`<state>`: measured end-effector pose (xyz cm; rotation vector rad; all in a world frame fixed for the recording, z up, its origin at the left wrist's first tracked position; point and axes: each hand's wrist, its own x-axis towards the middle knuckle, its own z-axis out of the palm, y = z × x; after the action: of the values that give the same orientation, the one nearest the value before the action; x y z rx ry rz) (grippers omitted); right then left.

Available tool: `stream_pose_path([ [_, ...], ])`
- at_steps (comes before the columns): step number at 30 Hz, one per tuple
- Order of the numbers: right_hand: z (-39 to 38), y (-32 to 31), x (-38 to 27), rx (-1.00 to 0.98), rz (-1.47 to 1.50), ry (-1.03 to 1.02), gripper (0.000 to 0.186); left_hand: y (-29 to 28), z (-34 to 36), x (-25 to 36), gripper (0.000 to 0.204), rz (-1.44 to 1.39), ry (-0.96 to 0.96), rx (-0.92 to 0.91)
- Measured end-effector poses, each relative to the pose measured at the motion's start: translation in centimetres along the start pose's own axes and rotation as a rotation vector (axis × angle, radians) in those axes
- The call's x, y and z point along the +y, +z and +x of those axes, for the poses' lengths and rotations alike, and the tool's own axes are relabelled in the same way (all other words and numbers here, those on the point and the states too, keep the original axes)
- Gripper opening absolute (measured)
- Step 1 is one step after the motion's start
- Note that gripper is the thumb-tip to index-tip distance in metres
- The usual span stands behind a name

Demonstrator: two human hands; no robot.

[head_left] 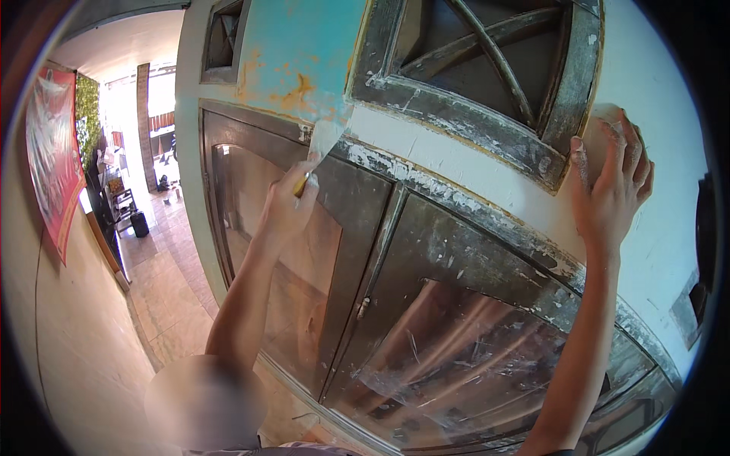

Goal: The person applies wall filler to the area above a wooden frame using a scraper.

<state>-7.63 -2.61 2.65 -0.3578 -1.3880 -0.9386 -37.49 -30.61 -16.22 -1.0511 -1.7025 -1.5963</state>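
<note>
My left hand (293, 201) is closed round the yellowish handle of a putty knife (325, 139). Its pale flat blade points up and touches, or nearly touches, the wall band at the lower edge of a turquoise, rust-stained patch (296, 61). Dark, paint-flecked window frames (456, 199) lie below the blade. My right hand (612, 175) rests with fingers spread on the white wall (654, 99), beside the lower corner of the upper wooden frame (456, 114). Whitish dust coats its fingers. Between the frames runs a strip of white wall (449, 152).
Glass panes (456, 357) with white smears fill the lower frames. On the left, a tiled passage (171, 292) leads past a red banner (55, 163) and a dark bin-like object (139, 223) to a bright opening. A blurred round patch (204, 403) hides part of the lower left.
</note>
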Motion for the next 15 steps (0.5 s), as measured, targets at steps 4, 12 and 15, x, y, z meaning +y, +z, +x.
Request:
stream_pose_path([
  [4, -0.2, 0.4, 0.1, -0.001, 0.010, -0.005, 0.047, -0.2, 1.0, -0.1, 0.034, 0.020, 0.098, 0.040],
  [12, 0.0, 0.1, 0.4, 0.000, -0.026, -0.018, 0.046, 1.4, -0.2, 0.1, 0.035, -0.016, 0.076, 0.060],
  [15, -0.1, 0.6, 0.2, 0.011, 0.001, -0.020, 0.045, 0.1, 0.1, 0.4, 0.035, 0.035, -0.018, -0.002],
])
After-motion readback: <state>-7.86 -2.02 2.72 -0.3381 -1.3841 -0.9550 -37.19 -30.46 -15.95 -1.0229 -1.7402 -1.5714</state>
